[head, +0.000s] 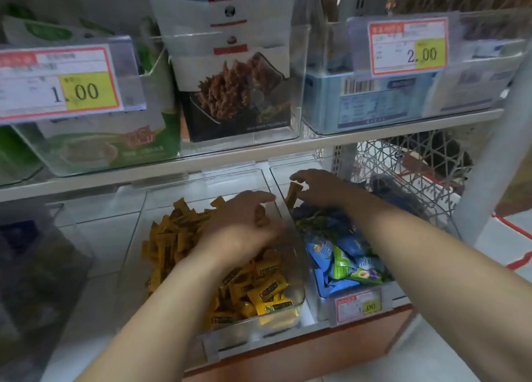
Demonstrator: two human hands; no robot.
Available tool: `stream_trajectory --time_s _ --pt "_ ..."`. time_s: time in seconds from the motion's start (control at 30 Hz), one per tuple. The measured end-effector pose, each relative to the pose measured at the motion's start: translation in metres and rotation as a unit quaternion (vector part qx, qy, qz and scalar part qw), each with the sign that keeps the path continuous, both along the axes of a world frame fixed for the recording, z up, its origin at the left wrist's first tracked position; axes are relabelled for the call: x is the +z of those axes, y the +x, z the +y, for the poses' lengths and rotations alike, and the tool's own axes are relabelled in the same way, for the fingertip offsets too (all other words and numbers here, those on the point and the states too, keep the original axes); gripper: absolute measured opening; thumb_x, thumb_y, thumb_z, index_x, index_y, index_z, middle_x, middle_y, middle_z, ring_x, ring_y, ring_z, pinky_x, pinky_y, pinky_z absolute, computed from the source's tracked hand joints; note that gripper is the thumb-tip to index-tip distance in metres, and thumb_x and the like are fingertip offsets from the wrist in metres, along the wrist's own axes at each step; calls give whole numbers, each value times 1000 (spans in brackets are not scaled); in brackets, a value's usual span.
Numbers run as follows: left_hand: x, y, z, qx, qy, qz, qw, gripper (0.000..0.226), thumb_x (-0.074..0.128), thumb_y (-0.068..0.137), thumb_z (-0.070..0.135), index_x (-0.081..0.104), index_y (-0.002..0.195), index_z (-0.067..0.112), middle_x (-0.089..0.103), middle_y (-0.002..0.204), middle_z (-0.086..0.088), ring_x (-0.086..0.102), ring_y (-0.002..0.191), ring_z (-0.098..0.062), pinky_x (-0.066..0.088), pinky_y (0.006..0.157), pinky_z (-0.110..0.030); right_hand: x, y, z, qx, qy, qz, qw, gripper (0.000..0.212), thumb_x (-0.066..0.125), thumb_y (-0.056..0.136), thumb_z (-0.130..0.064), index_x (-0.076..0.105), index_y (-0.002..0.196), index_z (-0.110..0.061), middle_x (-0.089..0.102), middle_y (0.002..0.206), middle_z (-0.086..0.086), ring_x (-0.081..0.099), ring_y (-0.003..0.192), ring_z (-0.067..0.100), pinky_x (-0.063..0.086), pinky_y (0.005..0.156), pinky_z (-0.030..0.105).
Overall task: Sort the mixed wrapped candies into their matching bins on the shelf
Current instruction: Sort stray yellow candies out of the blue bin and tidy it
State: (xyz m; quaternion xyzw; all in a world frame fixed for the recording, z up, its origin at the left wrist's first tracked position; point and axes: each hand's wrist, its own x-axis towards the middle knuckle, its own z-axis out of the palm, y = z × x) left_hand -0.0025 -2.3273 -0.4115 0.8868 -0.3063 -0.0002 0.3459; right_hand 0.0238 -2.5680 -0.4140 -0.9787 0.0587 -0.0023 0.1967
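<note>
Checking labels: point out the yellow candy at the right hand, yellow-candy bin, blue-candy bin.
yellow candy (293, 194), head view, wrapper middle.
yellow-candy bin (252, 327), head view, front wall.
blue-candy bin (322, 309), head view, front wall.

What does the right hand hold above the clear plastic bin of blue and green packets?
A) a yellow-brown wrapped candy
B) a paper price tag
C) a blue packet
A: the right hand pinches a yellow-brown wrapped candy between thumb and fingers.

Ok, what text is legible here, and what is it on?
"1.00": left price tag, upper shelf.
"2.00": right price tag, same shelf.
".00": small tag on the blue-candy bin; leading digit unclear.
Everything else printed: too blurred to read.
</note>
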Motion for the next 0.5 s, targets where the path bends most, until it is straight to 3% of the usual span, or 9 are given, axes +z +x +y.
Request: stream_trajectory --time_s 0.17,0.27,0.37,0.43,0.5 --pt "-26 20 -18 -21 21 3 1000 42 69 83 53 57 122 43 50 115 22 46 103 -1 31 77 -8 -48 41 5 12 -45 59 997 42 71 88 -32 60 126 -17 63 122 3 59 111 23 48 92 34" --pt "-25 21 -18 -31 8 -4 999 36 69 86 45 59 119 39 51 112 20 50 103 -1 32 76 -5 -45 43 3 17 -99 24 995 18 70 87 -28 71 102 -18 68 109 3 63 96 22 52 79 33" --pt "-24 28 -17 -28 -12 1 1000 28 69 85 41 61 112 39 53 110 18 54 100 -2 39 79 -10 -35 36 -1 8 -137 -16 990 11 67 86 -25 73 94 -21 65 104 1 61 94 22 52 79 37" --pt "-25 30 -17 -18 -25 7 999 24 68 86 40 60 109 42 54 107 21 56 99 -2 43 81 -13 -27 27 -8 -7 -107 -41 993 9 63 89 -25 71 91 -22 63 104 0 60 94 21 52 82 39" --pt "-28 31 -16 -2 -35 11 999 24 67 88 41 59 110 44 55 107 24 56 98 -1 43 81 -13 -21 12 -15 -28 -14 -66 997 9 58 94 -26 65 89 -24 65 98 -3 61 89 17 51 77 35"
